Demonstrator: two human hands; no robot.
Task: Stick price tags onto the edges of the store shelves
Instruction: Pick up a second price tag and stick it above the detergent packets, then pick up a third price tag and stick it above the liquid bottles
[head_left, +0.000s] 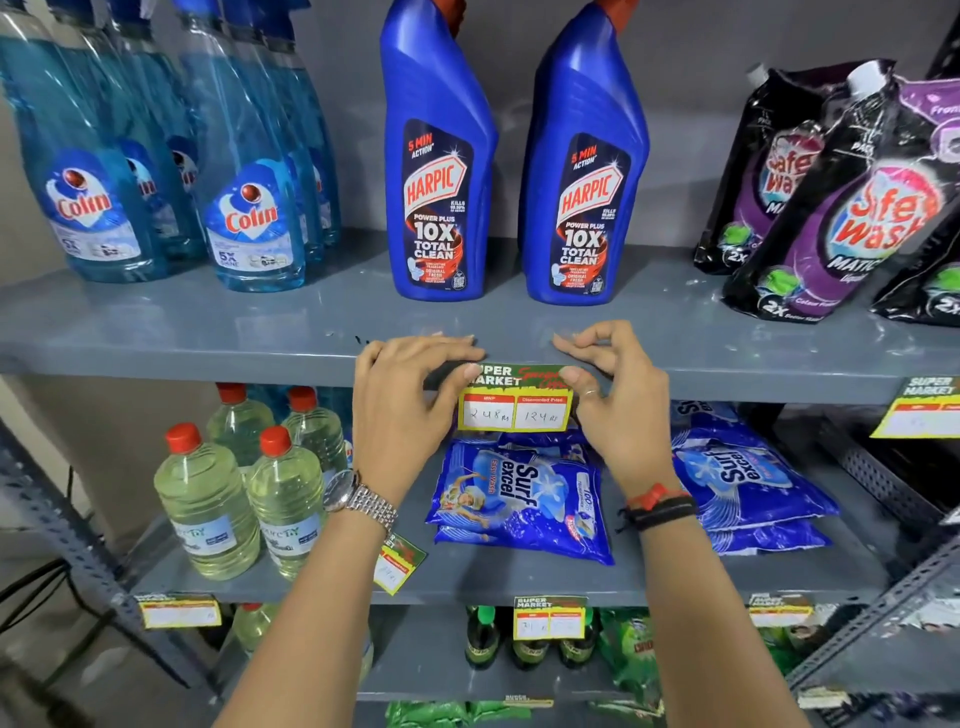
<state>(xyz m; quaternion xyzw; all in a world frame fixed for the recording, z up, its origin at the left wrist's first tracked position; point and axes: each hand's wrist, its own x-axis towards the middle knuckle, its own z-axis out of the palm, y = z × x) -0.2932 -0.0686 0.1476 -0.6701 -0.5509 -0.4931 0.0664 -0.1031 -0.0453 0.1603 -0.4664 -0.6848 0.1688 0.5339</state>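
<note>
Both my thumbs are pressing the top corners of the price tag (514, 397) against the front edge of the grey shelf (208, 358), left hand (402, 410) and right hand (618, 402) with the other fingers curled loosely over the lip. Straight behind stand two Harpic bottles (439, 171), Colin bottles (244, 171) off left.

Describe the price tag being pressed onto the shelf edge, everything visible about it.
The price tag is a paper-like card with a dark green "SUPER MARKET" header and a yellow lower part holding two white boxes, handwritten 248 and 124. It hangs upright from the front edge of the grey shelf, below the Harpic bottles. The left hand and right hand press its top corners with their thumbs.
</note>
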